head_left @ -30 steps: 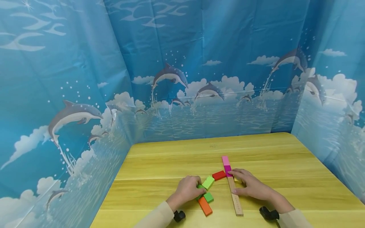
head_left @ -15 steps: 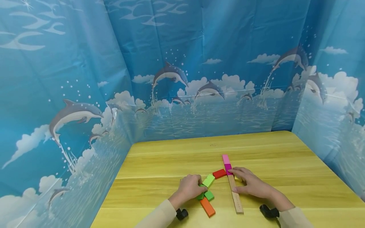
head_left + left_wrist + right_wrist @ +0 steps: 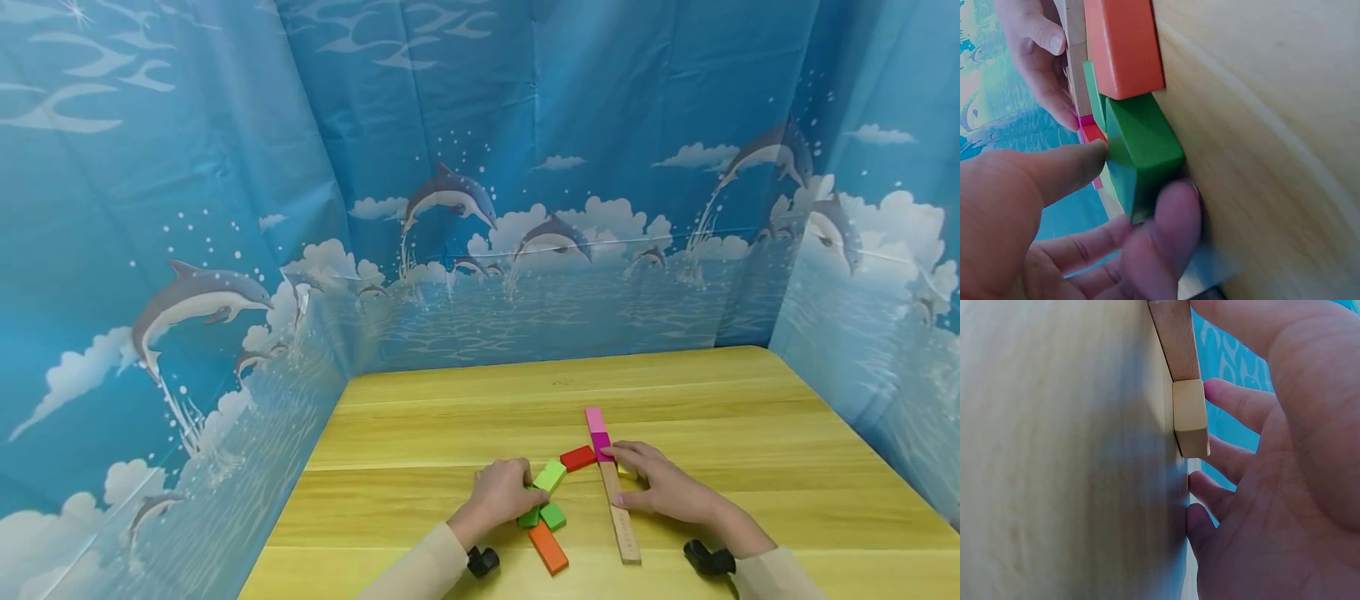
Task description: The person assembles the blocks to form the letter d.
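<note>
My left hand (image 3: 501, 490) pinches a dark green block (image 3: 1144, 134) between thumb and fingers. An orange block (image 3: 549, 548) lies end-on against it, and a brighter green block (image 3: 552, 516) sits just to its right. Beyond, a lime block (image 3: 551, 476) and a red block (image 3: 578, 458) slant up to a straight row. That row runs from a pink block (image 3: 595, 420) through a magenta block (image 3: 601, 447) into plain wooden blocks (image 3: 626, 537). My right hand (image 3: 663, 490) rests along the row, thumb at the wood and a fingertip at the magenta. A yellow block (image 3: 1190, 406) is beside its fingers.
The blocks lie on a yellow wood-grain table (image 3: 420, 417). A blue curtain (image 3: 465, 317) printed with dolphins surrounds its back and sides. Black straps with small devices are on both wrists.
My left hand has shifted slightly to the right with the dark green block. The orange block has slid a little the same way. My right hand stays at the row.
</note>
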The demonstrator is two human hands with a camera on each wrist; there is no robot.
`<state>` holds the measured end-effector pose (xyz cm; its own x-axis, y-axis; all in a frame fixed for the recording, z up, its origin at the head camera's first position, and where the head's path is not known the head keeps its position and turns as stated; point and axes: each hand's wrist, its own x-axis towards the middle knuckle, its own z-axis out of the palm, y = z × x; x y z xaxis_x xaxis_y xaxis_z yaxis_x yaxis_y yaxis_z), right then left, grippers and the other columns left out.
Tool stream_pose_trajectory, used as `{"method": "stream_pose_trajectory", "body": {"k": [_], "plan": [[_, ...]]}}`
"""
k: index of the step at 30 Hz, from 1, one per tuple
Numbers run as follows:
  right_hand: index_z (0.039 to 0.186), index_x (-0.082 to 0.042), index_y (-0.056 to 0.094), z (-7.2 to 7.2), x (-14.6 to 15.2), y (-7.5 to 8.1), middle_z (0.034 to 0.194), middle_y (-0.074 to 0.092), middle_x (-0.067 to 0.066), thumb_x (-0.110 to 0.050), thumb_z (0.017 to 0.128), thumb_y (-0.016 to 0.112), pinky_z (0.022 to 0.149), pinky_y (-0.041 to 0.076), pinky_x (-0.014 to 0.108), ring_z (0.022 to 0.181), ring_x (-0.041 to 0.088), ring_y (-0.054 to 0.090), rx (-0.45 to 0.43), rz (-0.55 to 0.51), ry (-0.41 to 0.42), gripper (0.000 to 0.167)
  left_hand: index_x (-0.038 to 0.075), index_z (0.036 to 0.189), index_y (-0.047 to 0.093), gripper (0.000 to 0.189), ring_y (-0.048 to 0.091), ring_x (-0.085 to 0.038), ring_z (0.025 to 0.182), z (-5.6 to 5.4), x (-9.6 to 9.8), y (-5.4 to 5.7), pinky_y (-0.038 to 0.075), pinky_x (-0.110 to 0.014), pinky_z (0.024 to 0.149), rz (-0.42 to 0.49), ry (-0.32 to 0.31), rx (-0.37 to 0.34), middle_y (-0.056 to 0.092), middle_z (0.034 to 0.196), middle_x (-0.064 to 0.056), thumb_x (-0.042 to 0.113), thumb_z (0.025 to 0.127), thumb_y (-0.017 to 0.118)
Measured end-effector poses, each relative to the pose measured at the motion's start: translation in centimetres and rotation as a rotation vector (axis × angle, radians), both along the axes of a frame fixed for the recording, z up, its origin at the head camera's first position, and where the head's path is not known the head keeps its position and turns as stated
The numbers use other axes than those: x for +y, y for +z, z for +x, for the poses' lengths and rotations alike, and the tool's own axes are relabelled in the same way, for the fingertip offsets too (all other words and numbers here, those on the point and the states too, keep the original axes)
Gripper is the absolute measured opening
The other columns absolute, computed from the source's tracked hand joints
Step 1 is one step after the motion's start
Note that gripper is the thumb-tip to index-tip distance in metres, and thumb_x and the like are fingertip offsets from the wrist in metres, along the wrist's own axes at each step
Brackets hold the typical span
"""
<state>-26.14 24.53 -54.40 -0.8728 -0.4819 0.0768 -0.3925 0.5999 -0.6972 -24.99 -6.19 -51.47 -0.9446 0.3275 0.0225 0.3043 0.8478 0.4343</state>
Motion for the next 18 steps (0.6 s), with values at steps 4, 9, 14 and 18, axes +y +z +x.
{"method": "stream_pose_trajectory", "body": {"k": [4,9,14,18], "plan": [[0.153,-0.018,0.045,0.0,0.0,0.0,0.154,0.034,0.023,-0.05,0.09,0.073,0.102,0.032,0.072,0.14,0.048,0.028,-0.006,-0.002,0.002,0.076,0.02,0.074,0.057,0.039,0.046,-0.009,0.053,-0.1,0.5,0.0,0.036,-0.028,0.051,-0.081,0.044,0.024,0.052,0.063,0.009,0.052,0.084,0.077],[0.153,-0.018,0.044,0.2,-0.1,-0.1,0.154,0.034,0.023,-0.049,0.091,0.072,0.101,0.033,0.072,0.139,0.049,0.029,-0.008,-0.002,0.014,0.076,0.021,0.075,0.055,0.041,0.045,-0.009,0.053,-0.2,1.1,-0.1,0.036,-0.026,0.049,-0.149,0.057,0.036,0.049,0.064,0.008,0.055,0.084,0.077],[0.153,-0.018,0.044,0.1,-0.2,-0.2,0.153,0.035,0.023,-0.049,0.09,0.072,0.101,0.033,0.071,0.139,0.048,0.029,-0.003,0.004,0.014,0.075,0.02,0.077,0.055,0.038,0.044,-0.009,0.055,-0.1,1.2,-0.3,0.036,-0.023,0.049,-0.144,0.032,0.051,0.048,0.067,0.007,0.048,0.085,0.079],[0.153,-0.018,0.045,0.1,-0.2,-0.1,0.154,0.034,0.023,-0.049,0.09,0.073,0.101,0.033,0.071,0.139,0.049,0.029,-0.004,0.003,0.012,0.076,0.019,0.079,0.056,0.037,0.045,-0.009,0.056,-0.3,1.1,-0.4,0.036,-0.023,0.051,-0.133,0.029,0.056,0.05,0.068,0.007,0.047,0.085,0.079]]}}
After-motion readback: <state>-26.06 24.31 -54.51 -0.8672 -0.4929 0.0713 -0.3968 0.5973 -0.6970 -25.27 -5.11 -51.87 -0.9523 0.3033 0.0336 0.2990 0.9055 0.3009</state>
